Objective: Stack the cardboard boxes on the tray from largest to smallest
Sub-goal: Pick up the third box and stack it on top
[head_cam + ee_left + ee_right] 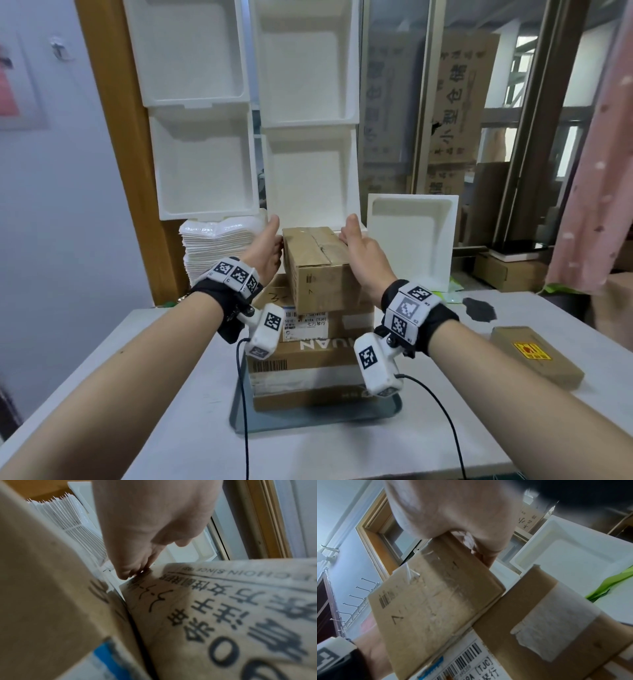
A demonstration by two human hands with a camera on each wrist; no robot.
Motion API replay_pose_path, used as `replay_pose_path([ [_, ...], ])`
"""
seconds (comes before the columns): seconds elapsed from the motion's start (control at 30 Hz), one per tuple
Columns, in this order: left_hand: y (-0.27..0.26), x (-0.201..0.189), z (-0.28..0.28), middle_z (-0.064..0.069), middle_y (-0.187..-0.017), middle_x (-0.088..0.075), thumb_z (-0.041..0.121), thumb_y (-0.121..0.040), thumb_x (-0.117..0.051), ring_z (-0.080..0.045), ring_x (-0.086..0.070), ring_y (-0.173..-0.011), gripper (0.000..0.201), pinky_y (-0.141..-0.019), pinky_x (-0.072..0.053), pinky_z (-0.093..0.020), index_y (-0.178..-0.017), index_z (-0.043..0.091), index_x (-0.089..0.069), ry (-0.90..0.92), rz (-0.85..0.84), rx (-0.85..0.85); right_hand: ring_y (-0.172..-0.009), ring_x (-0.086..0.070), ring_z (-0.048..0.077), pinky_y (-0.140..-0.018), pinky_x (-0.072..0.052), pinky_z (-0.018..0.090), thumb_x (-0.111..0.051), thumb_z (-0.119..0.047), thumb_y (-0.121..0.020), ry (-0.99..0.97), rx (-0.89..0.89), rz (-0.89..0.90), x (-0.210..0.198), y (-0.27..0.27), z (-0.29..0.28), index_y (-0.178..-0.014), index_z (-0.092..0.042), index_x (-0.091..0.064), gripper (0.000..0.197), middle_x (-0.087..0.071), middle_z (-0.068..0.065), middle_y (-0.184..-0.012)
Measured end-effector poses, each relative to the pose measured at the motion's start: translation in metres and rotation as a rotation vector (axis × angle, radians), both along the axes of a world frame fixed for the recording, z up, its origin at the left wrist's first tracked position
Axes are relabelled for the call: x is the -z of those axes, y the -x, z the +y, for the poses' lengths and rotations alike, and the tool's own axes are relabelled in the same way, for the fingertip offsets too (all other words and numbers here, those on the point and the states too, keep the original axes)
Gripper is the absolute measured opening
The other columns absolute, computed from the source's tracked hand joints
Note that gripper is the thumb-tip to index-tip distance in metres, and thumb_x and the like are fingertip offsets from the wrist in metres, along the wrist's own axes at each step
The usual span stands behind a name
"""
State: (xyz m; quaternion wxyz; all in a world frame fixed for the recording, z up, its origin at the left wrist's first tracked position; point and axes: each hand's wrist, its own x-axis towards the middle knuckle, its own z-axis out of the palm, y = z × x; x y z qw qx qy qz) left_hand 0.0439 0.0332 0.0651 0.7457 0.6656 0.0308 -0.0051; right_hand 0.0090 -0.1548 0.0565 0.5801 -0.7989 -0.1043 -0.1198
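Top box (320, 263), stiff taped cardboard, probably light, tops the stack (308, 346) on the tray (308, 420). Left hand (265, 250) and right hand (363, 253) clasp its 2 opposite sides; sensible hold.

The top box (318, 263) is matt brown cardboard with glossy tape (412, 573); the tray (308, 420) is smooth plastic.

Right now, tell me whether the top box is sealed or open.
Shut: flaps of the top box lie flat, taped along the seam.
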Motion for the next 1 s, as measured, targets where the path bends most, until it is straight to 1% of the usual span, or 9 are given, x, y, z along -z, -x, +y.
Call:
replay_pose_path([
  [0.07,0.001,-0.002,-0.001,-0.014,-0.156,-0.034,0.071,-0.090,-0.033,-0.025,-0.029,-0.146,0.095,-0.122,-0.019,-0.040,-0.151,-0.001,-0.027,0.016,-0.011,-0.008,-0.125,-0.054,0.024,-0.112,-0.035,0.039,-0.012,-0.086,-0.081,-0.004,0.005,-0.003,0.001,-0.001,-0.002,-0.137,-0.009,-0.056,0.105,-0.061,0.010,-0.137],
  [0.13,0.004,-0.005,-0.001,-0.014,-0.155,-0.036,0.068,-0.093,-0.031,-0.024,-0.032,-0.144,0.090,-0.121,-0.020,-0.039,-0.150,-0.002,-0.027,0.043,-0.022,-0.012,-0.121,-0.056,0.024,-0.107,-0.037,0.037,-0.013,-0.077,-0.091,-0.016,0.021,-0.011,0.000,-0.002,-0.002,-0.132,-0.007,-0.059,0.094,-0.063,0.011,-0.133],
  [0.2,0.007,-0.007,0.001,-0.014,-0.155,-0.037,0.065,-0.095,-0.032,-0.022,-0.034,-0.143,0.087,-0.121,-0.021,-0.037,-0.150,-0.002,-0.028,0.063,-0.030,-0.007,-0.126,-0.054,0.022,-0.111,-0.035,0.037,-0.013,-0.073,-0.095,-0.048,0.035,-0.012,-0.001,-0.002,-0.001,-0.135,-0.010,-0.059,0.088,-0.062,0.008,-0.137],
  [0.3,0.016,-0.010,0.006,-0.012,-0.158,-0.030,0.062,-0.097,-0.031,-0.021,-0.027,-0.147,0.084,-0.121,-0.019,-0.033,-0.152,-0.001,-0.024,0.090,-0.039,-0.017,-0.136,-0.048,0.019,-0.121,-0.026,0.041,-0.010,-0.070,-0.097,-0.079,0.021,-0.019,-0.006,-0.006,0.000,-0.141,-0.015,-0.056,0.084,-0.057,0.001,-0.145],
  [0.4,0.027,-0.012,0.013,-0.012,-0.159,-0.027,0.060,-0.098,-0.030,-0.021,-0.025,-0.147,0.080,-0.119,-0.018,-0.034,-0.152,0.000,-0.024,0.109,-0.042,-0.021,-0.137,-0.048,0.018,-0.122,-0.025,0.043,-0.011,-0.072,-0.095,-0.109,0.019,-0.018,-0.013,-0.011,0.004,-0.142,-0.014,-0.055,0.087,-0.057,0.001,-0.145],
  [0.5,0.038,-0.011,0.019,-0.014,-0.157,-0.031,0.059,-0.099,-0.031,-0.023,-0.029,-0.145,0.079,-0.117,-0.023,-0.033,-0.151,-0.001,-0.026,0.136,-0.045,-0.030,-0.136,-0.050,0.021,-0.120,-0.029,0.045,-0.013,-0.078,-0.090,-0.135,0.054,-0.029,-0.014,-0.019,0.006,-0.140,-0.010,-0.055,0.094,-0.057,0.005,-0.145],
  [0.6,0.046,-0.006,0.021,-0.013,-0.156,-0.033,0.058,-0.098,-0.032,-0.022,-0.031,-0.144,0.078,-0.114,-0.026,-0.031,-0.150,0.000,-0.028,0.128,-0.042,-0.042,-0.137,-0.049,0.024,-0.120,-0.029,0.045,-0.014,-0.073,-0.094,-0.166,0.082,-0.010,-0.013,-0.025,0.005,-0.139,-0.008,-0.055,0.089,-0.056,0.008,-0.145],
  [0.8,0.042,0.002,0.031,-0.012,-0.162,-0.018,0.064,-0.097,-0.029,-0.022,-0.015,-0.150,0.084,-0.123,-0.010,-0.037,-0.153,0.002,-0.022,0.060,-0.022,-0.074,-0.137,-0.046,0.028,-0.117,-0.027,0.040,-0.008,-0.071,-0.096,-0.061,0.077,0.061,-0.019,-0.022,0.006,-0.145,-0.008,-0.048,0.089,-0.054,0.012,-0.146],
  [1.0,0.033,-0.002,0.028,-0.013,-0.162,-0.017,0.064,-0.096,-0.029,-0.022,-0.017,-0.150,0.086,-0.122,-0.012,-0.035,-0.153,0.001,-0.017,0.039,-0.055,-0.112,-0.148,-0.032,0.024,-0.121,-0.020,0.038,-0.011,-0.066,-0.099,-0.097,0.072,0.072,-0.009,-0.010,-0.005,-0.154,-0.014,-0.036,0.080,-0.037,0.005,-0.160],
])
